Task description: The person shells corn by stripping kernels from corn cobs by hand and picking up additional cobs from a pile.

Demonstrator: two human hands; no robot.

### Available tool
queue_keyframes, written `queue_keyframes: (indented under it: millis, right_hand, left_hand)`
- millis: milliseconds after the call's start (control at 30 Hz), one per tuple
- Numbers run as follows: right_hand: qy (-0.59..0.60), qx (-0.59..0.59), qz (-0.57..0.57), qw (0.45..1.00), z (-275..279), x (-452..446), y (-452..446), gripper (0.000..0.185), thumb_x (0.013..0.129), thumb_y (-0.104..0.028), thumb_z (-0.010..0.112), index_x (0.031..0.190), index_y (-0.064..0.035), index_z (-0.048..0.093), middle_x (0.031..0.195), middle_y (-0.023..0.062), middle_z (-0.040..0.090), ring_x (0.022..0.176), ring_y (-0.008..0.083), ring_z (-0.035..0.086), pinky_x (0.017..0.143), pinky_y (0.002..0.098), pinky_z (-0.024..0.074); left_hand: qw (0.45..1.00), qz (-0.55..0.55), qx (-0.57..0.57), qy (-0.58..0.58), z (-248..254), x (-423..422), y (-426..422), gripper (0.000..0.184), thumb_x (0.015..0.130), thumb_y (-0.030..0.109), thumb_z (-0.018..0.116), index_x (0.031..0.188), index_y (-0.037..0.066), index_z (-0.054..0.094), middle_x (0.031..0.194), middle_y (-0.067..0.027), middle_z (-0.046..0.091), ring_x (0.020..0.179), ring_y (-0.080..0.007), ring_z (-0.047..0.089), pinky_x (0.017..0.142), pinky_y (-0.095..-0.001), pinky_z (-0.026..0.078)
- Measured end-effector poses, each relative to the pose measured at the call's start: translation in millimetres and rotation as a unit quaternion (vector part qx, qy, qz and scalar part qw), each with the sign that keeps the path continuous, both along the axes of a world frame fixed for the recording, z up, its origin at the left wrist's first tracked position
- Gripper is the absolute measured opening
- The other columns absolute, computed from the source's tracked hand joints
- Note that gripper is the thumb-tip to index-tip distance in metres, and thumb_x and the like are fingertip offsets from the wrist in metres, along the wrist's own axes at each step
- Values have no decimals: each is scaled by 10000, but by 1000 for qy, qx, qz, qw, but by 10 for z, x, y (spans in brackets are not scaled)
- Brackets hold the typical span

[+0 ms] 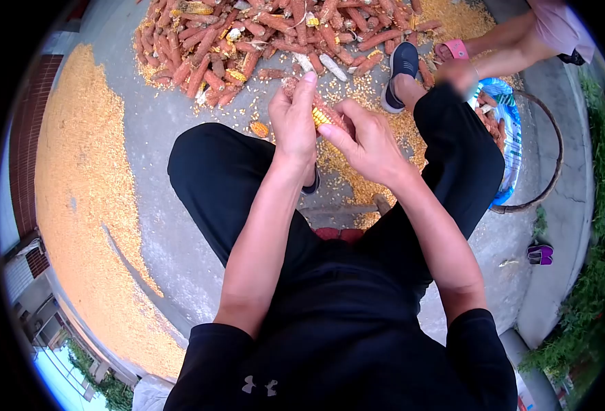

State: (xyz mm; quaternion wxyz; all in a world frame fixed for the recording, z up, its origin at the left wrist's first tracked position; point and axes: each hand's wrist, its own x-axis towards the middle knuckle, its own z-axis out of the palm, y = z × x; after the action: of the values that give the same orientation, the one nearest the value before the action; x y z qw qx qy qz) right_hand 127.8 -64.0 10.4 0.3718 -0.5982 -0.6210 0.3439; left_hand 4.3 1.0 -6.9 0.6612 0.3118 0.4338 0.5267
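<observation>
Between my two hands is a corn cob (324,115), reddish where bare, with some yellow kernels still on its near side. My left hand (293,122) is closed around a reddish cob piece at its upper left; whether this is the same cob is hard to tell. My right hand (371,140) grips the lower right end of the corn cob, its thumb pressed near the kernels. Loose yellow kernels (343,168) lie on the ground under and around my hands.
A heap of reddish cobs (275,34) lies ahead. Spread kernels (87,171) cover the left ground. At right are a blue-lined basket (511,130) with a curved handle, another person's arm (504,61) and pink sandal (457,49), and purple shoes (540,255).
</observation>
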Motion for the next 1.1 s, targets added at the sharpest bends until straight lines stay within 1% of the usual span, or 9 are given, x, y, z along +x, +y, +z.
queue_keyframes:
  millis: [167, 267, 367, 567, 667, 767, 867, 967, 1100]
  right_hand:
    - [113, -2, 15, 994, -132, -78, -40, 388, 1032, -325, 510, 863, 17, 578, 652, 202, 547, 578, 328, 568, 575, 425, 446]
    - [127, -12, 20, 992, -137, -110, -37, 409, 1078, -295, 434, 868, 26, 576, 645, 75, 491, 596, 143, 474, 576, 330, 402]
    - [189, -46, 10, 981, -179, -130, -44, 407, 1070, -298, 451, 869, 22, 601, 671, 115, 573, 601, 194, 536, 586, 358, 438]
    - [229, -95, 26, 968, -276, -62, -60, 411, 1082, -283, 435, 886, 21, 628, 690, 38, 569, 651, 98, 513, 590, 295, 427]
    - [294, -96, 0, 951, -237, -103, -61, 462, 1081, -370, 427, 851, -7, 597, 656, -14, 503, 611, 57, 445, 547, 253, 369]
    - [294, -185, 4, 938, -165, -3, -17, 498, 1072, -376, 437, 806, 9, 605, 657, 21, 541, 619, 100, 503, 570, 298, 416]
    - [140, -65, 2, 988, -261, -112, 11, 541, 1068, -416, 426, 768, -6, 612, 619, 5, 528, 577, 92, 488, 532, 286, 395]
    - [261, -150, -25, 953, -186, -138, -3, 522, 1066, -398, 442, 758, -14, 614, 603, -2, 527, 553, 84, 474, 509, 281, 379]
    - [287, -152, -45, 945, -375, -89, -5, 475, 1067, -416, 432, 950, -18, 664, 624, -29, 511, 515, 58, 433, 462, 249, 338]
  left_hand:
    - [999, -28, -19, 3, -54, -41, -21, 225, 952, 204, 678, 775, 104, 583, 678, 17, 549, 603, -55, 513, 549, -219, 405]
    - [999, -13, -40, 3, -135, -56, -2, 226, 948, 208, 684, 774, 107, 580, 681, 23, 544, 592, -55, 497, 533, -223, 391]
    - [999, 18, -42, 22, -94, -15, -11, 270, 936, 216, 702, 739, 97, 560, 691, 45, 513, 606, -44, 437, 547, -237, 347]
    - [996, 10, -83, 2, 10, -17, -33, 293, 935, 262, 706, 742, 92, 567, 689, 37, 518, 604, -50, 444, 553, -239, 356]
    - [997, -12, -81, -5, -37, -28, -25, 305, 946, 275, 693, 742, 82, 575, 693, 26, 527, 614, -51, 445, 558, -245, 360]
    - [995, -6, -65, 74, -50, -9, -30, 332, 962, 296, 669, 734, 71, 580, 699, 16, 537, 626, -52, 445, 558, -254, 360]
    - [989, -24, -47, 135, -12, -14, -56, 369, 977, 323, 643, 719, 68, 579, 705, 19, 544, 636, -51, 445, 559, -258, 357]
    - [992, -21, -56, 114, -54, -8, -68, 394, 986, 344, 626, 708, 69, 576, 695, 27, 540, 633, -52, 448, 562, -258, 360]
    - [995, -46, -37, 83, -119, 3, -83, 390, 986, 357, 624, 721, 74, 573, 690, 28, 533, 617, -55, 451, 551, -253, 368]
